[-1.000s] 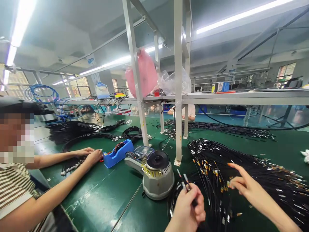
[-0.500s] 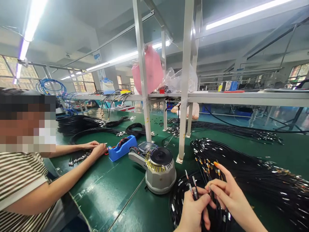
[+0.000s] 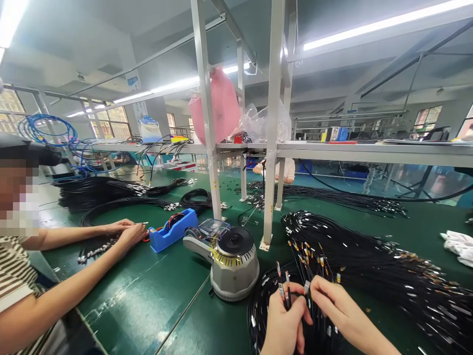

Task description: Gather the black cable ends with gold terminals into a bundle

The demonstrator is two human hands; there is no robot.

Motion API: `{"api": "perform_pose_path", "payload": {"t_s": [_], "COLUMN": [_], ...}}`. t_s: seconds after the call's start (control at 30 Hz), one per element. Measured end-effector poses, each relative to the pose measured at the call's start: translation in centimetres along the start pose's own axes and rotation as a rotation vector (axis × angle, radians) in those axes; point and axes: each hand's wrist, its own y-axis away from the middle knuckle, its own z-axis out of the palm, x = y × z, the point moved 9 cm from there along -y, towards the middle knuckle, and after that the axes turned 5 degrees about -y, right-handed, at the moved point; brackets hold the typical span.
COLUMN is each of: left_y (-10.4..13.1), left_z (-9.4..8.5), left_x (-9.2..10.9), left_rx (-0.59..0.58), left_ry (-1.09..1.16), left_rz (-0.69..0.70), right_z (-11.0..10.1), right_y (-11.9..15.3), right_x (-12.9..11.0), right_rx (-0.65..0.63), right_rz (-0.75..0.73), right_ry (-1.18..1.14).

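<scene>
My left hand is closed around a few thin black cables, whose silver metal ends stand up above the thumb. Close by on its right, my right hand has thumb and forefinger pinched together at the silver end of another cable. Under both hands lies a coiled bundle of black cables with bright ends. Behind the right hand, several cable ends carry small orange-yellow tags. Where the cables run below my hands, the palms partly hide them.
A round grey tape dispenser stands left of my hands, a blue tape holder beyond it. A large pile of black cables covers the right side. Shelf posts rise from the green table. At left a co-worker's hands work.
The view has swung right, so the scene sits further left. My right forefinger, raised before with something orange at its tip, is now bent down into a pinch beside my left hand.
</scene>
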Motion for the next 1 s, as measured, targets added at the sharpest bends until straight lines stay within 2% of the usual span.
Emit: {"api": "perform_pose_path", "payload": {"t_s": [0.2,0.57,1.0], "left_y": [0.24,0.26,0.25], "left_z": [-0.37,-0.77,-0.82], "left_x": [0.49,0.64,0.77], "left_rx": [0.056,0.06,0.058], "left_ry": [-0.062,-0.046,-0.03], "left_rz": [-0.021,-0.04,-0.058], "right_z": [0.04,0.15,0.24], "right_y": [-0.13,-0.34,-0.54], "right_x": [0.1,0.55,0.71], "right_rx": [0.006,0.054,0.026], "right_rz": [-0.004,-0.047,-0.061], "right_ry": [0.019,0.115,0.1]}}
